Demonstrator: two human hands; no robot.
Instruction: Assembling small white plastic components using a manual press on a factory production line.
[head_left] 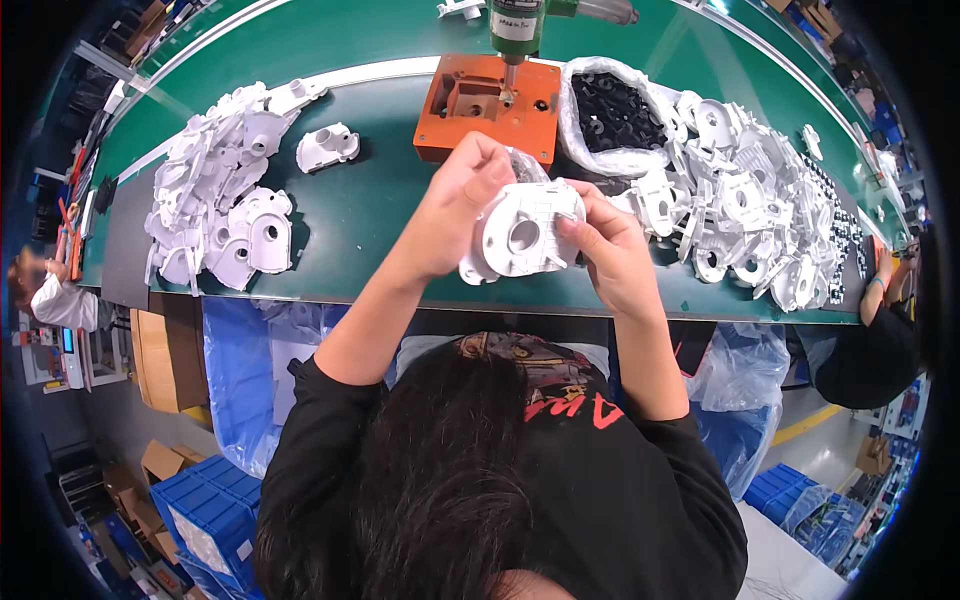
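Note:
A white plastic housing (540,232) with a round hole and moulded ribs is held up between my two hands, over the front of the green bench. My left hand (455,205) closes on its left side, the fingers bent near its top and partly hidden. At its right edge my right hand (612,248) grips it between thumb and fingers. Just beyond my hands stands an orange fixture block (487,130) with a recessed pocket. The tip of a green press tool (516,35) points down at the block.
White housings are heaped at the left (225,180) and in a larger pile (745,200) at the right. One single housing (328,147) lies apart, left of the block. A plastic-lined container (580,130) holds small black parts (615,112). Another person's arm (882,285) shows at the far right.

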